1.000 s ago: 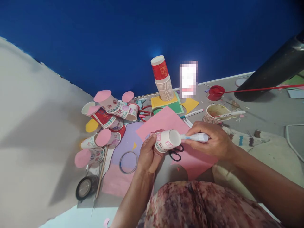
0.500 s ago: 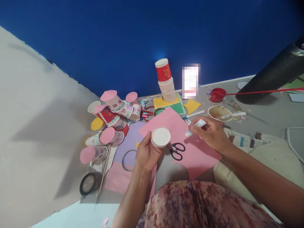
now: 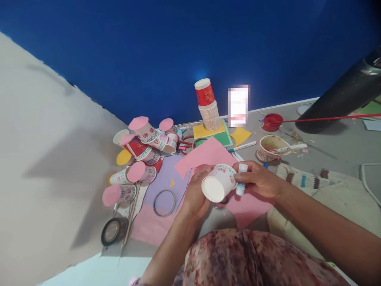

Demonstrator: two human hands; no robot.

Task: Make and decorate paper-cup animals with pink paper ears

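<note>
— While the left hand (image 3: 195,190) grips a paper cup (image 3: 218,182) tipped on its side, bottom toward the camera, how much of the work looks finished?

— A fair part, I'd judge. To the left lies a heap of cups (image 3: 139,147), several already capped with pink paper discs (image 3: 138,122). The cup in hand shows no disc that I can see; its white base is bare.

— And the right hand (image 3: 258,180)?

— It's closed around a small glue stick (image 3: 241,179), held upright just beside the cup, touching or nearly touching its wall. Whether glue is on the cup I cannot tell.

— Where is the cup relative to the paper?

— It's held up over the pink sheet (image 3: 208,153) spread on the floor, in front of the person's lap. Scissors are mostly hidden under the hands.

— What seems left to do?

— A tall stack of plain cups (image 3: 210,113) stands by the blue wall, untouched, so I'd say many remain. Uncut pink paper is still there too, and a roll of tape (image 3: 112,231) sits at the lower left.
</note>
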